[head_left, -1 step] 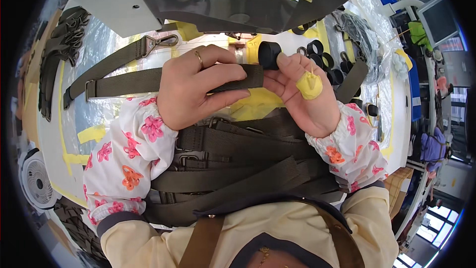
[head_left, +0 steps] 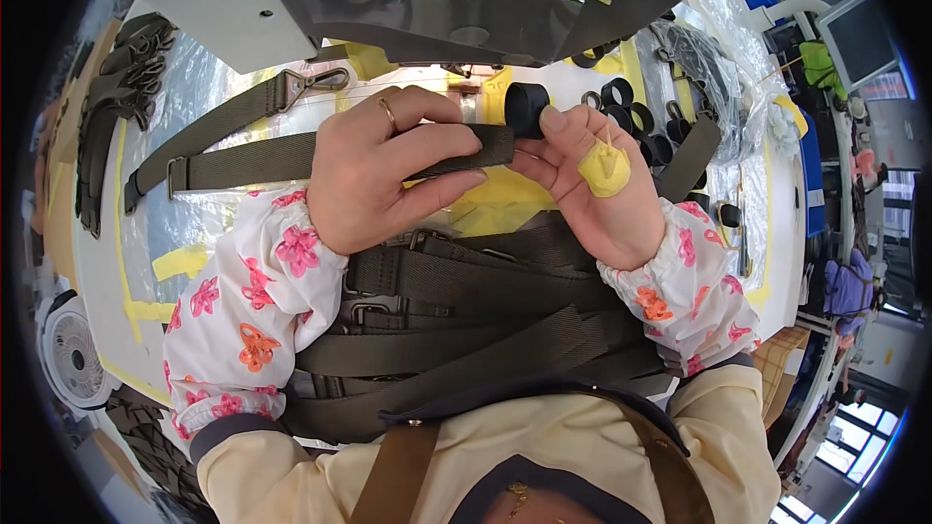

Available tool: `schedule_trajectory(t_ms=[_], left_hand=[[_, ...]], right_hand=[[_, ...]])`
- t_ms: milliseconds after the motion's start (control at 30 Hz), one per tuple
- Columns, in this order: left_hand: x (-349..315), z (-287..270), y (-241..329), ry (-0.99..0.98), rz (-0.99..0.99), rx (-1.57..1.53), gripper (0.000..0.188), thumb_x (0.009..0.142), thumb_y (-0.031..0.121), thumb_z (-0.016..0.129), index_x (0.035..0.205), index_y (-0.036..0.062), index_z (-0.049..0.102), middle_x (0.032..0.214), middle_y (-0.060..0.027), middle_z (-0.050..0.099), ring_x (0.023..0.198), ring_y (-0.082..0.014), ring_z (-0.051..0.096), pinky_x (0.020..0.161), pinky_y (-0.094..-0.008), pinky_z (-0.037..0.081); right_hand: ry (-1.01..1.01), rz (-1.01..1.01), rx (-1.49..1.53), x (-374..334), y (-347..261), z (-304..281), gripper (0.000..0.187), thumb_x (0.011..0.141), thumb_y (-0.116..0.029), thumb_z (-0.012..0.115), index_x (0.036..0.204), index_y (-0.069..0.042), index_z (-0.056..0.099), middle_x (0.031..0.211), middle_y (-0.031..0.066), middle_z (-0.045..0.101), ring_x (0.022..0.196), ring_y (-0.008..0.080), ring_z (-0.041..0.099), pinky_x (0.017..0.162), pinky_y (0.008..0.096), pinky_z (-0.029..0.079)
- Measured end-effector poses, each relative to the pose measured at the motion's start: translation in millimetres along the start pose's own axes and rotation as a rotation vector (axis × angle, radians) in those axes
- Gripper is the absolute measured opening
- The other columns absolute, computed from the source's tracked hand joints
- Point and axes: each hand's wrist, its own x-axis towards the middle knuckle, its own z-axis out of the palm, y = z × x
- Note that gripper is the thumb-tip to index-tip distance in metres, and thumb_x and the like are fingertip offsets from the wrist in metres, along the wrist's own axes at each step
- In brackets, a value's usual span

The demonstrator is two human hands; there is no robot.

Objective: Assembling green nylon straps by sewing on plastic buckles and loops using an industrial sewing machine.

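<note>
My left hand (head_left: 388, 165) pinches a dark olive webbing strap (head_left: 257, 160) near its end, fingers above and thumb below. The strap's cut end (head_left: 500, 147) sticks out toward my right hand (head_left: 602, 180), close to its fingers. Between thumb and fingers, that hand holds a short black band loop (head_left: 525, 110), its round opening visible. Yellow tape (head_left: 605, 170) is on the right hand near the base of the thumb. Leftward, the strap passes through a metal slider buckle (head_left: 177, 178). A metal snap hook (head_left: 313, 84) lies on another strap section above it.
A pile of folded straps with buckles (head_left: 466, 330) lies before me. More black loops (head_left: 621, 102) sit right of my hands. A dark machine housing (head_left: 466, 10) overhangs the work. Hanging straps (head_left: 116, 97) and a white fan (head_left: 80, 354) are at the left.
The black loop and my right fingertips have shifted very slightly left. Otherwise the hands and strap look the same.
</note>
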Motion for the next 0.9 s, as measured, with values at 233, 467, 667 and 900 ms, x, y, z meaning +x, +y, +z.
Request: schedule_trajectory(t_ms=[233, 467, 667, 900], left_hand=[[3.4, -4.1, -2.8, 0.045, 0.163, 0.159, 0.02, 0.063, 0.005, 0.072, 0.081, 0.0093, 0.068, 0.088, -0.0035, 0.061, 0.061, -0.0201, 0.056, 0.05, -0.0282, 0.046], [-9.0, 3.3, 3.2, 0.072, 0.201, 0.272, 0.025, 0.057, -0.001, 0.071, 0.079, 0.0064, 0.063, 0.089, -0.0067, 0.061, 0.059, -0.0218, 0.056, 0.049, -0.0289, 0.044], [-7.4, 11.7, 11.5, 0.148, 0.115, -0.281, 0.031, 0.063, 0.014, 0.072, 0.088, 0.004, 0.056, 0.085, -0.0112, 0.059, 0.063, -0.0292, 0.058, 0.055, -0.0345, 0.047], [-13.0, -26.3, -6.1, -0.226, -0.094, 0.156, 0.022, 0.071, 0.025, 0.069, 0.071, 0.0073, 0.055, 0.062, -0.0078, 0.055, 0.057, -0.0287, 0.057, 0.049, -0.0379, 0.043]], right_hand=[[-0.005, 0.016, -0.123, -2.5, 1.8, -4.2, 0.015, 0.085, -0.008, 0.06, 0.091, 0.002, 0.051, 0.092, 0.0099, 0.06, 0.079, 0.0187, 0.063, 0.074, 0.0306, 0.054], [-0.047, 0.099, -0.24, -2.5, 1.7, 5.2, 0.026, 0.084, -0.005, 0.061, 0.106, 0.003, 0.049, 0.093, 0.0112, 0.06, 0.078, 0.02, 0.064, 0.071, 0.0281, 0.054], [-0.141, 0.164, -0.357, -10.6, 7.0, 8.5, 0.023, 0.083, -0.005, 0.063, 0.101, 0.006, 0.054, 0.08, 0.0103, 0.063, 0.065, 0.0164, 0.064, 0.061, 0.024, 0.053], [-0.127, -0.425, -1.235, -6.3, -12.8, 4.1, 0.01, 0.079, -0.005, 0.065, 0.086, 0.001, 0.063, 0.067, 0.0091, 0.062, 0.057, 0.0155, 0.061, 0.051, 0.0248, 0.045]])
